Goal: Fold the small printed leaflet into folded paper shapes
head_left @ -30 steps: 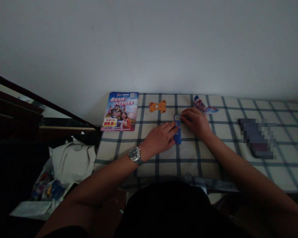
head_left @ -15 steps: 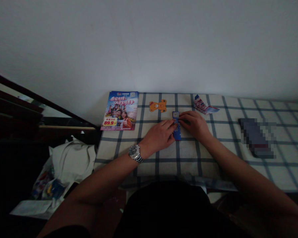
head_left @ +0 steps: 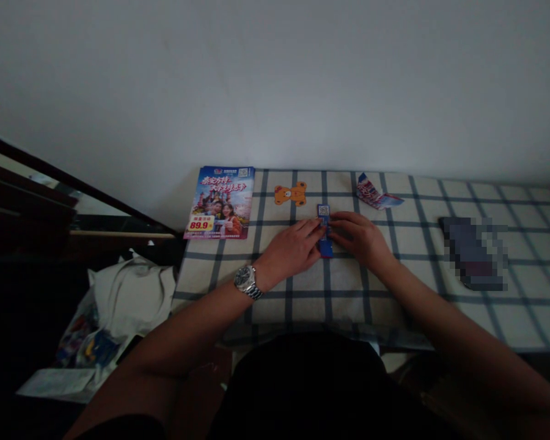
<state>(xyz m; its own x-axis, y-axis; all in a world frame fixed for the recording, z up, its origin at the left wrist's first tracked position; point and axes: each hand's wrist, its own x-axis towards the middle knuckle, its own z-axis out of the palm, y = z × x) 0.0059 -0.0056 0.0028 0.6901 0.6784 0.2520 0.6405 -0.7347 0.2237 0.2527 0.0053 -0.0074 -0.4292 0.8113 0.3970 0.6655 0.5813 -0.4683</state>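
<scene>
A narrow blue folded paper strip [head_left: 323, 211] with a small code square at its far end lies lengthwise on the checked tablecloth [head_left: 348, 287]. My left hand [head_left: 293, 247], a metal watch on its wrist, lies flat with its fingertips pressing the strip's left edge. My right hand [head_left: 360, 237] rests on the cloth with its fingertips pressing the strip's right side near the middle. Both hands meet over the strip and hide most of its lower half.
A colourful flyer [head_left: 220, 201] lies at the table's far left corner. An orange bear-shaped cutout [head_left: 290, 193] and a folded red-and-blue paper [head_left: 372, 194] lie near the wall. A blurred dark object [head_left: 473, 253] sits at right. Bags and cloth [head_left: 128, 293] lie on the floor at left.
My right hand has slid down the strip from its far end toward the middle. My left hand has crept slightly up along the strip's left edge.
</scene>
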